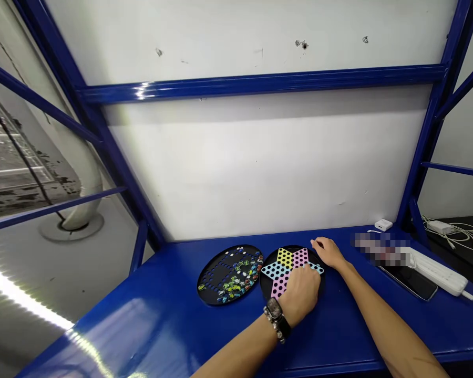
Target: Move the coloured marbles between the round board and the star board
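Though the left hand (299,294) curls over the Chinese checkers board (265,287), I cannot tell if it pinches anything; the open right hand (328,252) rests just beyond.

A white power strip (437,272) lay on the blue table (358,325) beside a smartphone (410,282); a small white charger (383,224) sat near the blue steel frame (429,136); white cables (453,233) lay beyond.

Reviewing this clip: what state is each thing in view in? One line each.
Left hand, resting on the star board, fingers hidden
Right hand, open, beside the star board
Star board, no marbles visible
Round black board, glass marbles scattered across it
Phone, lying flat, screen dark
Power strip, cord attached
White charger, lying flat
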`<state>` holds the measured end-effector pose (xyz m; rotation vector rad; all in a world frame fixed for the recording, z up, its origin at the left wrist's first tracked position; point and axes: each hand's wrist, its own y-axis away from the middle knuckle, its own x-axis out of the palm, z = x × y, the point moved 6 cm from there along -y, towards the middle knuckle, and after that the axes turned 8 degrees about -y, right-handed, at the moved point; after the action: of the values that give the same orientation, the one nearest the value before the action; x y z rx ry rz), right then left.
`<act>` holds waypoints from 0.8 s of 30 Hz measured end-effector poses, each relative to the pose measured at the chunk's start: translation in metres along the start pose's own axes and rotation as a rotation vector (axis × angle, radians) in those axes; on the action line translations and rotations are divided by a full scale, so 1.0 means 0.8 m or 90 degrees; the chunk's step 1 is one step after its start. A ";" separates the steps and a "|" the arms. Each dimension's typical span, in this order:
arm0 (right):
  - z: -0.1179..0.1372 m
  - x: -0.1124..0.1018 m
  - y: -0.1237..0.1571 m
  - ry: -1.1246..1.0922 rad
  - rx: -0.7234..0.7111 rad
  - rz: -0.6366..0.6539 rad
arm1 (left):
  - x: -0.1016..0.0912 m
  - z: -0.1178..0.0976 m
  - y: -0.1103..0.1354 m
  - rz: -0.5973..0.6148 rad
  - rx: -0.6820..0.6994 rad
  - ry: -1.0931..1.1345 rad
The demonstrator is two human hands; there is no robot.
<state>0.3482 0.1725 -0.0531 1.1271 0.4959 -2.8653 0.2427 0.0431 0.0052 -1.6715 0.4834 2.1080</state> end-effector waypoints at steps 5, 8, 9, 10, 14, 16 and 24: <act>0.005 -0.002 0.002 -0.003 -0.005 -0.002 | 0.006 0.118 0.026 -0.031 -0.189 0.158; 0.007 -0.003 0.004 -0.008 -0.002 -0.002 | 0.026 0.204 0.052 -0.015 -0.324 0.191; 0.007 -0.003 0.004 -0.008 -0.001 -0.003 | 0.033 0.227 0.061 -0.007 -0.362 0.172; 0.006 -0.003 0.004 -0.008 0.000 -0.004 | 0.042 0.245 0.068 0.004 -0.385 0.158; 0.006 -0.002 0.004 -0.013 -0.003 -0.003 | 0.069 0.273 0.082 0.025 -0.412 0.125; 0.007 -0.002 0.004 -0.009 -0.003 -0.002 | 0.075 0.272 0.082 0.026 -0.403 0.123; 0.009 -0.003 0.004 -0.005 0.009 0.003 | 0.070 0.298 0.094 -0.113 -0.402 0.147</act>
<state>0.3459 0.1675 -0.0474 1.1179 0.4733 -2.8725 -0.0062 0.1041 0.0053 -2.2098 -0.3039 2.0634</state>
